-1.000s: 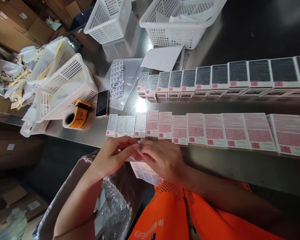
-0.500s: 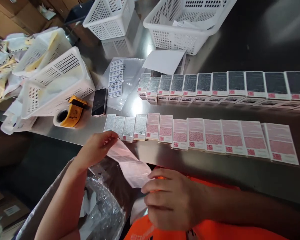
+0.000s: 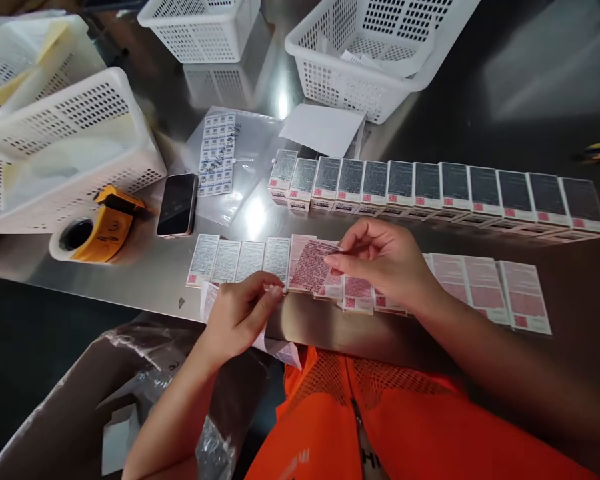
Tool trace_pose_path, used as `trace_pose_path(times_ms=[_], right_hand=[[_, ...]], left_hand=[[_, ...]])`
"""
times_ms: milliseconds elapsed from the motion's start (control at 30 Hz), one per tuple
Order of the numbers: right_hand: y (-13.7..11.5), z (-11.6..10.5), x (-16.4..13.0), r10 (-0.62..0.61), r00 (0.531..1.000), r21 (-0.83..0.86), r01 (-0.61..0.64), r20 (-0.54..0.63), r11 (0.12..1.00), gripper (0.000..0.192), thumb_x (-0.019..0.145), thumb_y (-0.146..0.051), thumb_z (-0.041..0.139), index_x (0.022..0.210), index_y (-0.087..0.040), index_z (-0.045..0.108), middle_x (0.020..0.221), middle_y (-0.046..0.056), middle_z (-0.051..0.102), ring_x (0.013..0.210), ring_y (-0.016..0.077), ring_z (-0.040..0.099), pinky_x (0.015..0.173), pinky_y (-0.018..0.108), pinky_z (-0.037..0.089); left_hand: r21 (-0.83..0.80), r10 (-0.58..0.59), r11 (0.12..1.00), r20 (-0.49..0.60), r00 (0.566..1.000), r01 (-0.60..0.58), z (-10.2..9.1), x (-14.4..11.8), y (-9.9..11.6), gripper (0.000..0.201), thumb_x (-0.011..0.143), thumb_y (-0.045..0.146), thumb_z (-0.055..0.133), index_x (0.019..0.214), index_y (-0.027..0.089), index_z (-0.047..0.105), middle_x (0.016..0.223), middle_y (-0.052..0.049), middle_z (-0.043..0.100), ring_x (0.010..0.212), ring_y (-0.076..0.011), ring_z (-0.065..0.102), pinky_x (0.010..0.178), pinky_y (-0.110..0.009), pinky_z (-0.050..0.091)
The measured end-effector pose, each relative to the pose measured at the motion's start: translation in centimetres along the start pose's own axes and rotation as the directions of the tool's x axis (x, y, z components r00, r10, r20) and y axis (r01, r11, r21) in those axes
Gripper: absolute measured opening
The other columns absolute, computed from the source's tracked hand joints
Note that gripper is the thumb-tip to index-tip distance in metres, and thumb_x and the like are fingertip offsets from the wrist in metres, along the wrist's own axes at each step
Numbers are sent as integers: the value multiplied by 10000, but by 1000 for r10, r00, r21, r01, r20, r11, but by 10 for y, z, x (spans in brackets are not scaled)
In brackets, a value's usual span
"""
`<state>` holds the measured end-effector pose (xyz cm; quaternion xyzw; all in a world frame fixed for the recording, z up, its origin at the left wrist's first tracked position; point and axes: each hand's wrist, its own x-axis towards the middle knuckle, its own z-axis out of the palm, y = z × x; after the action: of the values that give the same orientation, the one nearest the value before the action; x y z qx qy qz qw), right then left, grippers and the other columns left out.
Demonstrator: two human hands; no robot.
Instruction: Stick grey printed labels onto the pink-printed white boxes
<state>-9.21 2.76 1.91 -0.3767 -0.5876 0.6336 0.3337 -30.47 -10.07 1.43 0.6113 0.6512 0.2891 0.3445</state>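
My right hand (image 3: 380,263) pinches a small see-through label (image 3: 311,267) with dark print, between thumb and fingertips. The label hangs over the pink-printed end of the front row of small boxes (image 3: 525,293); whether it touches a box I cannot tell. My left hand (image 3: 245,313) is closed at the table edge, thumb against fingers, on a whitish strip of label paper (image 3: 284,352) that sticks out on both sides of it. Left of the pink boxes lie several grey-printed ones (image 3: 227,262). A second row of dark-topped boxes (image 3: 415,185) stands behind.
A phone (image 3: 177,205) and a yellow tape dispenser (image 3: 105,230) lie to the left. A sheet of code stickers (image 3: 217,153) rests on a plastic bag. White baskets (image 3: 350,83) stand behind, others at left (image 3: 75,113). Below the edge is a plastic-lined carton (image 3: 65,393).
My right hand has risen from the label strip to above the front boxes, now with a label in its fingers. My left hand has shifted right and down, still holding the strip.
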Motion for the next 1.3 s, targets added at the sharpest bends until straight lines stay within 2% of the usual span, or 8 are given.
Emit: trace_pose_path(times_ms=[233,367,467,667,833,1033,1200,1300], right_hand=[[7,6,14,54,999,86,-54,-3,995,294,660,-302,863,704,-186,597,691,-41,617,552,98,638,514,226,597],[7,13,19,72,997,86,-74,24,994,297,677,-332,860,710,-186,604,668,-41,626,552,107,647,505,229,591],[9,17,19,74,997,19,-75,27,997,258,726,-349,830,728,-189,627,658,-35,644,564,119,653,516,239,580],[20,13,18,-86,994,-421,49,-69,906,145,804,-310,768,754,-195,695,719,3,700,619,134,650,573,251,530],[26,9,24,98,990,-429,-133,-102,893,178,795,-356,757,732,-195,713,607,-3,679,546,137,616,495,241,464],[28,11,29,132,979,-486,-192,-154,853,188,798,-345,739,698,-190,709,558,-7,660,488,124,578,462,232,418],[30,14,31,154,975,-526,-215,-158,823,207,837,-360,709,711,-197,691,543,-19,656,463,122,598,475,234,433],[32,14,33,154,975,-543,-217,-160,811,219,848,-375,702,711,-204,684,541,-21,656,458,122,602,476,236,437]], left_hand=[[-111,-180,976,71,981,187,-14,17,-3,443,971,541,446,1138,204,680,597,23,632,581,-132,583,538,-246,376],[-144,-149,975,126,981,166,-8,21,-2,378,960,520,489,924,197,682,584,36,608,531,-105,508,515,-240,345],[-91,-160,982,97,982,169,1,21,1,387,970,457,490,711,189,591,548,45,548,512,-91,459,511,-237,321],[38,-241,970,116,963,239,14,23,8,412,970,452,444,659,205,556,516,21,542,492,-126,500,494,-266,289],[227,-279,943,131,951,245,25,29,7,471,986,485,339,653,216,535,531,-29,580,495,-187,558,502,-304,256],[444,-392,837,79,916,320,36,35,10,440,995,410,327,723,214,612,629,-85,689,575,-260,641,528,-322,199],[513,-503,757,62,862,405,36,44,17,386,985,360,402,711,218,633,644,-72,702,591,-248,642,538,-316,181],[509,-490,762,48,870,401,38,46,15,405,979,390,398,684,226,622,602,-58,680,549,-233,618,523,-306,176]])
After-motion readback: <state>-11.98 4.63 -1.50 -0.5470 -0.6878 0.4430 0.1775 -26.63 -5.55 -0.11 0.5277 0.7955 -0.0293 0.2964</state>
